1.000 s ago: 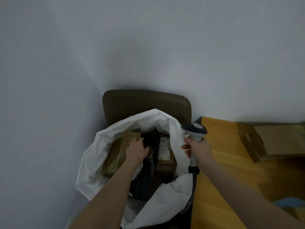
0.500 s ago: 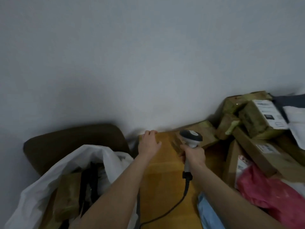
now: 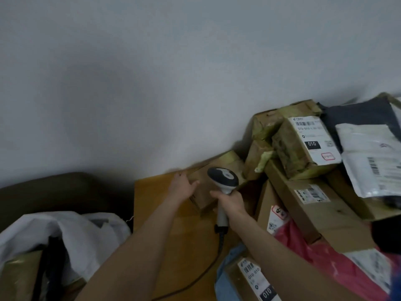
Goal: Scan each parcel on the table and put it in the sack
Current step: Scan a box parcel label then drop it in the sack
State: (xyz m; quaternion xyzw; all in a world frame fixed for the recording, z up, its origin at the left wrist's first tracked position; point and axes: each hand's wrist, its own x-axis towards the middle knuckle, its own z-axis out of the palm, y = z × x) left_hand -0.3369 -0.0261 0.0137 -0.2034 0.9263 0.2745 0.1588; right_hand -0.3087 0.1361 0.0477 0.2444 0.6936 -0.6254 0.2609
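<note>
Head view: the left hand (image 3: 184,188) is reaching with fingers spread, touching the box (image 3: 202,197) lying at the table's (image 3: 173,235) far edge by the wall. The right hand (image 3: 231,202) is gripping the scanner (image 3: 223,181). The box is looking stiff and probably light, so gripping across its side walls should be safest.

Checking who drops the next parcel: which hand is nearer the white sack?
Left. The left hand touches a small cardboard box on the table, to the right of the sack; the right hand grips the scanner, farther right again.
</note>
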